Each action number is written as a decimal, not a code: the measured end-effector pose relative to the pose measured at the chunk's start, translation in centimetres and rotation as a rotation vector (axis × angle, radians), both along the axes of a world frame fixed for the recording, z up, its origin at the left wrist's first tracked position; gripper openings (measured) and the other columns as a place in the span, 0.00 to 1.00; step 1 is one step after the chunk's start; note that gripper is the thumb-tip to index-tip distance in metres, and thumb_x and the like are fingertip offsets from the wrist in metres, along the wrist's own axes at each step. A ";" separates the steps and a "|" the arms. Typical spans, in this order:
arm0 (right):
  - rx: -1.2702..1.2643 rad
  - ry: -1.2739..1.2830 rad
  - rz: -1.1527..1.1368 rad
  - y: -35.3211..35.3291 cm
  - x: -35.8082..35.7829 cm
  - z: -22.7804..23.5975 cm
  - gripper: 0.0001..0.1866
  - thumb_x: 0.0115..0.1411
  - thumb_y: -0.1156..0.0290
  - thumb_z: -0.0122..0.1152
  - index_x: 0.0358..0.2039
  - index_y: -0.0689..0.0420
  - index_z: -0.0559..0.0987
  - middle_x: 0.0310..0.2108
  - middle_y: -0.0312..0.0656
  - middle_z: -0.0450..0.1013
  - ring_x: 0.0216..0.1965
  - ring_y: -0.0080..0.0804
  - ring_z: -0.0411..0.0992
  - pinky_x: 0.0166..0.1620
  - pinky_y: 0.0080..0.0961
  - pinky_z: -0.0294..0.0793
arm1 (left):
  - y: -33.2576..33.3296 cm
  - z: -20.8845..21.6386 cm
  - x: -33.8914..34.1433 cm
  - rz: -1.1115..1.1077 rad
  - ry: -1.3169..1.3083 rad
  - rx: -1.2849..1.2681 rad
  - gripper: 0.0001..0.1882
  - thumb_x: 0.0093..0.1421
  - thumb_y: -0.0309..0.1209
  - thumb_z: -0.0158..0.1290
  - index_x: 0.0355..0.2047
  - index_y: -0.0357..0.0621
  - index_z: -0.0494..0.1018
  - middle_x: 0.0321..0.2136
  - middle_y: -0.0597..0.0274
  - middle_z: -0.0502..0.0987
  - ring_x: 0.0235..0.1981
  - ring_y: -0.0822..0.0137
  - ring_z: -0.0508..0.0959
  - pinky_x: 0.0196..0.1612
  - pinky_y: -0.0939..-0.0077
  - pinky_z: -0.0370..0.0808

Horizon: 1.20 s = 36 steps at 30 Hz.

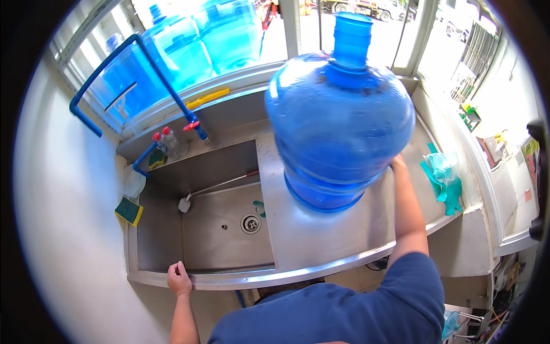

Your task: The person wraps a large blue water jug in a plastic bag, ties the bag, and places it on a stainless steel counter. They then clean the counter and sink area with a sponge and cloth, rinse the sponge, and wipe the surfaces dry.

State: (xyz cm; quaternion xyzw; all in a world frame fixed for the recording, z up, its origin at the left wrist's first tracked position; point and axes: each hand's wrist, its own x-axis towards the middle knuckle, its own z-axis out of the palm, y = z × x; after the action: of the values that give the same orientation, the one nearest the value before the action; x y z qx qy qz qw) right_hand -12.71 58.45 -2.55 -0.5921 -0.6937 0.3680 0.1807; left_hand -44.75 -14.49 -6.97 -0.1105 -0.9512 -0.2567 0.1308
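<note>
Blue jug point(341, 137) stood on desk point(298, 241), upper centre-right. Right grip point(398, 163) lay against its right side, left grip point(179, 279) at sink rim point(229, 280), lower left; couldn't tell either's closure. Looked stiff, slick; neck point(352, 43) seemed best hold.

I'm apparently in a jug-washing room: steel sink point(206, 241) left, blue jug point(341, 126) right, more jugs point(229, 43) beyond the far window point(292, 28).

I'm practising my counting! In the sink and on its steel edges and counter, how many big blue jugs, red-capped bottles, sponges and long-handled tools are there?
Big blue jug: 1
Red-capped bottles: 2
Sponges: 2
Long-handled tool: 1
Total: 6
</note>
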 end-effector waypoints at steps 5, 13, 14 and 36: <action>-0.256 0.777 -0.099 -15.2 10.9 3.9 0.24 0.67 0.62 0.50 0.63 0.48 0.66 0.34 0.29 0.70 0.28 0.18 0.68 0.27 0.18 0.67 | -0.3 1.2 0.1 -0.137 -0.093 -0.085 0.11 0.62 0.39 0.56 0.32 0.45 0.77 0.29 0.60 0.79 0.32 0.56 0.78 0.39 0.59 0.72; -0.205 0.612 -0.240 -37.0 5.1 6.9 0.29 0.56 0.73 0.61 0.59 0.56 0.66 0.48 0.47 0.73 0.36 0.35 0.78 0.35 0.33 0.80 | -6.9 3.4 -5.4 -0.583 -0.077 -0.078 0.14 0.60 0.41 0.56 0.40 0.45 0.76 0.38 0.58 0.79 0.44 0.56 0.76 0.62 0.49 0.59; -0.317 0.496 -0.257 -38.2 2.0 6.7 0.30 0.53 0.74 0.63 0.58 0.57 0.67 0.47 0.48 0.74 0.32 0.34 0.78 0.34 0.32 0.80 | -7.7 3.4 -6.4 -0.611 -0.039 -0.101 0.14 0.60 0.41 0.56 0.40 0.44 0.76 0.38 0.58 0.79 0.44 0.55 0.76 0.61 0.49 0.60; 0.624 -0.334 0.290 -23.4 -34.1 -4.1 0.18 0.58 0.73 0.49 0.47 0.52 0.80 0.47 0.49 0.76 0.51 0.49 0.74 0.60 0.48 0.65 | -8.9 2.6 -8.6 -0.654 -0.089 -0.088 0.13 0.53 0.38 0.59 0.33 0.42 0.77 0.31 0.56 0.80 0.36 0.54 0.78 0.47 0.58 0.71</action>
State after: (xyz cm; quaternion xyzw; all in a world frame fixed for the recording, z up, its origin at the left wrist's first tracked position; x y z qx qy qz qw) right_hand -46.85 35.03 -6.62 -0.4560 -0.8689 0.0594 0.1829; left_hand -53.33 -23.35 -4.33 -0.4041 -0.8803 -0.2485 -0.0050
